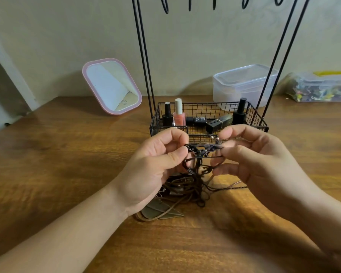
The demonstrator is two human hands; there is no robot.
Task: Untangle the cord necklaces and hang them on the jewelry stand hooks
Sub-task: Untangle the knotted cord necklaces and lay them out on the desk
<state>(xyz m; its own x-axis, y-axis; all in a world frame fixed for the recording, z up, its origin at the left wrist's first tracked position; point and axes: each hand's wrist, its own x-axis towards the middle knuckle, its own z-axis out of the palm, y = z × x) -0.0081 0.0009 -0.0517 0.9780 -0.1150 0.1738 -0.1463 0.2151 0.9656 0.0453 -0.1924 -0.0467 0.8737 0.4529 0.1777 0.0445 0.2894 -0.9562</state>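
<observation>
Centre frame: left hand point(156, 166) and right hand point(250, 156) each pinch the tangled cord necklaces point(197, 174). Behind, wire basket point(156, 123) holds nail polish bottles point(179, 112).

Tangled cord necklaces point(200, 154) between left hand point(156, 166) and right hand point(252, 160)

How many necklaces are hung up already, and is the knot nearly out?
None yet: the hooks in view at the top of the stand hang bare. Right now the left hand and right hand each pinch the dark cords, pulling a knot apart. The rest still lies in a tangled pile on the table, so nearly everything is left.
</observation>
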